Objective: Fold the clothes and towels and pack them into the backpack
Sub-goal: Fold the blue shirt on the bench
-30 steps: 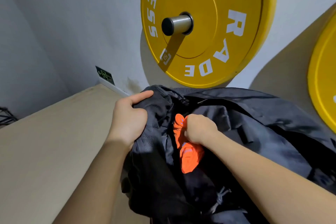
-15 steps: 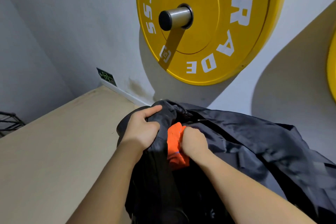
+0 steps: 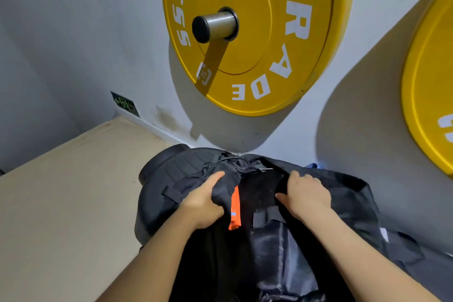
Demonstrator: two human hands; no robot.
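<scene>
Left hand [image 3: 204, 201] is gripping a bunch of black fabric at the left edge of the backpack [image 3: 159, 203] opening, with the fingers curled around it and the thumb lying on top. Right hand [image 3: 305, 195] is holding the right edge of the same opening, its fingers bent over the fabric and the thumb pointing toward the left hand. Between both hands an orange cloth [image 3: 234, 206] is showing inside the backpack as a narrow strip, just beside the left hand. The backpack is lying on a beige surface [image 3: 61, 203], its top near the wall [image 3: 73, 32]. Above it a yellow plate [image 3: 257, 56] is hanging on a steel peg [image 3: 215, 26], and a second plate [image 3: 431, 105] is showing at the right.
</scene>
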